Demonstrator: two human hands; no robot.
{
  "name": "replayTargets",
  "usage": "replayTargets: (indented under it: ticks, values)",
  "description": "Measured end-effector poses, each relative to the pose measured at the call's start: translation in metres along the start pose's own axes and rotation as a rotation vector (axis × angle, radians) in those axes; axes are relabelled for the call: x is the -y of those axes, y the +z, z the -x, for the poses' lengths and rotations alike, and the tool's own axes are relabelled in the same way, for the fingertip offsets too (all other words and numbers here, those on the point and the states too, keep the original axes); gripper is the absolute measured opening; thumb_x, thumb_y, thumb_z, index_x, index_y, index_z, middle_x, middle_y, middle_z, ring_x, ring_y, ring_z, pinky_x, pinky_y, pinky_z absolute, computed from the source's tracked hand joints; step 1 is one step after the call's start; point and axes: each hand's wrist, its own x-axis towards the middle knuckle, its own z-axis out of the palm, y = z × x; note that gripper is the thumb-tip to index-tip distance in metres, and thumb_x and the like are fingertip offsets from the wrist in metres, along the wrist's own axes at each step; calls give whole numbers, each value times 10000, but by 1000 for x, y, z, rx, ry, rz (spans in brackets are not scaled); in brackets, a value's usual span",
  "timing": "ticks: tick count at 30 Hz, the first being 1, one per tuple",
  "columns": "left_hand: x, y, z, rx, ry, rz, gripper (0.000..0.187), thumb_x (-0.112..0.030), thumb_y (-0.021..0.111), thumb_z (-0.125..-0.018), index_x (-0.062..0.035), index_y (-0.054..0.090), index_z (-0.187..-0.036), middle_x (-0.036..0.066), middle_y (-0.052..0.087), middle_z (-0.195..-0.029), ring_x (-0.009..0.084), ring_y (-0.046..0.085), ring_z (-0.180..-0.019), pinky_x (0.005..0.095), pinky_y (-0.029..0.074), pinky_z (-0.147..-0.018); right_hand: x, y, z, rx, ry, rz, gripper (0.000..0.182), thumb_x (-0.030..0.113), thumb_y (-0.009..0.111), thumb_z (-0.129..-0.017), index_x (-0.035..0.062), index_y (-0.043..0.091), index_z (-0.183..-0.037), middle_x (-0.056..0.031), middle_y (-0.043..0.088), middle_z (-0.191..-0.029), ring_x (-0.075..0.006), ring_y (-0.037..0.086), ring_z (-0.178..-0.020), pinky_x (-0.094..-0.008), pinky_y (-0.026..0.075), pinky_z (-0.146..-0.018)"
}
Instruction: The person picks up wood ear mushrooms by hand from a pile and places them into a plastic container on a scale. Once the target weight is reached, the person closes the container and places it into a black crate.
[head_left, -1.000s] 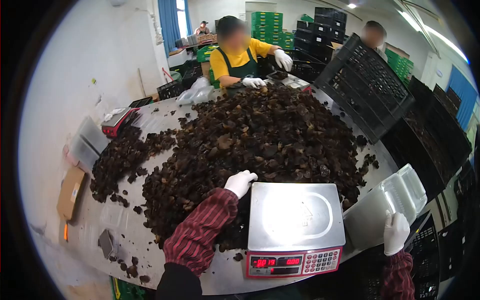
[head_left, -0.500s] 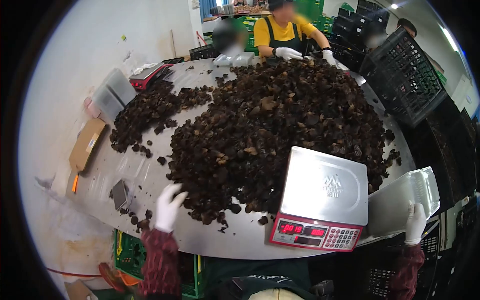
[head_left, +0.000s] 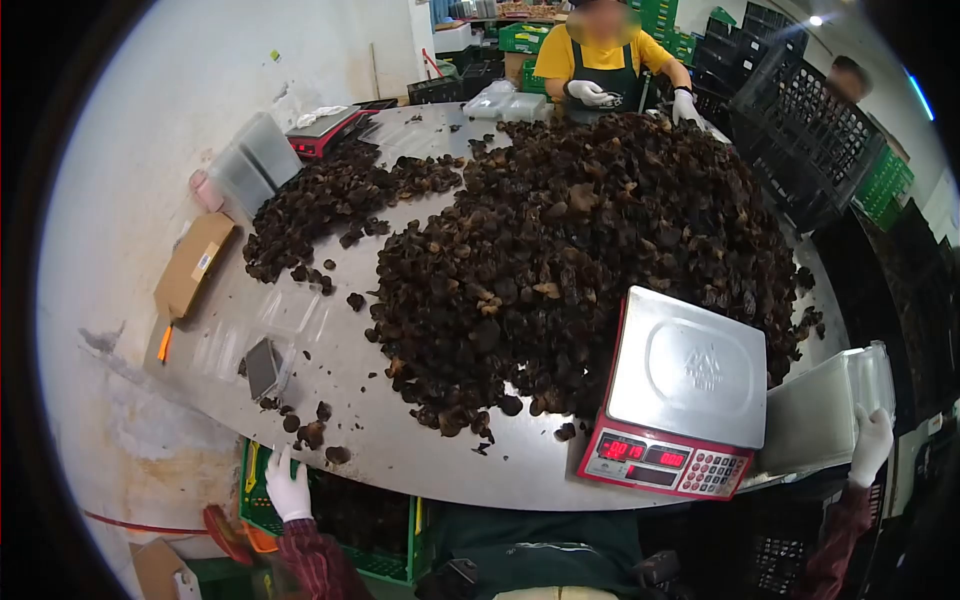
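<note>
My left hand, in a white glove, is open with fingers apart over the rim of a green crate below the table's front edge. Dark wood ear mushrooms lie in that crate. At the right, my gloved right hand closes on the edge of a stack of clear plastic trays. Beside the stack stands a red and silver weighing scale, its pan bare and its display lit. Behind the scale rises a big heap of wood ear mushrooms.
A smaller mushroom pile lies left, near a second scale, more clear trays and a cardboard piece. A small dark device is on the metal table. Across it works a person in yellow. Black crates stand right.
My left hand has gone from the heap's near left edge down to the green crate. My right hand stays at the trays. The view has shifted, and the person opposite has raised one hand.
</note>
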Motion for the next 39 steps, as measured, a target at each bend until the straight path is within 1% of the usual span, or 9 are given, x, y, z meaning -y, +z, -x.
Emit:
replayTargets:
  ticks: [5,7,11,13,19,24,33,37,39]
  values:
    - [-170,-15,-70,-80,337,513,286,-107,657,-819,-51,660,-1099,150,617,-1164,304,565,-1100,377,438,-970,115,8,52,-77,-247,-351,178,15,674,-808,15,523,-713,-84,369,-663,-198,379,-603,-311,368,-577]
    - [-249,-4,-91,22,555,640,331,-164,677,-811,-82,661,-1131,160,610,-1198,317,556,-1135,375,442,-968,149,26,73,-1,-606,-11,130,-5,673,-753,48,562,-713,-76,434,-653,-229,464,-614,-337,387,-566]
    - [-363,30,-120,114,661,358,649,-470,662,-799,-310,449,-1391,208,260,-1506,425,210,-1386,584,153,-1108,196,78,110,125,-706,-84,178,62,722,-673,84,545,-675,-78,476,-641,-287,514,-634,-400,396,-562]
    - [-393,41,-114,189,616,225,631,-551,632,-785,-329,484,-1356,210,292,-1486,430,231,-1370,633,176,-1077,217,84,114,291,-760,-248,236,119,756,-663,81,523,-657,-87,486,-642,-302,521,-632,-409,400,-559]
    - [-383,42,-32,242,848,441,446,-304,687,-784,-222,596,-1213,132,486,-1212,308,477,-1114,473,366,-946,227,79,117,228,-541,-387,442,200,855,-587,37,602,-912,-73,515,-696,-237,505,-600,-350,419,-550]
    - [-346,39,-2,130,956,360,312,-184,658,-802,-227,671,-1111,107,485,-1321,286,442,-1234,470,280,-1051,228,85,114,18,39,-507,68,24,633,-883,-43,621,-888,-75,488,-718,-165,447,-609,-284,404,-581]
    - [-305,6,-38,356,921,732,244,18,577,-665,-153,712,-775,93,552,-1304,317,452,-1252,459,319,-1066,195,92,118,-35,34,-408,162,100,583,-942,-41,588,-863,-74,520,-719,-162,467,-635,-272,409,-609]
    - [-325,17,-103,-32,666,841,274,-36,606,-738,-123,691,-984,140,554,-1274,354,451,-1234,473,345,-1025,197,96,121,-43,158,-473,185,114,569,-956,-37,586,-849,-71,521,-693,-151,449,-619,-267,409,-603]
    - [-322,41,-121,46,546,399,541,-374,653,-836,-281,508,-1349,219,308,-1470,432,294,-1333,558,263,-1066,197,96,121,-37,147,-473,191,118,566,-959,-36,587,-848,-68,522,-685,-145,443,-614,-265,409,-601]
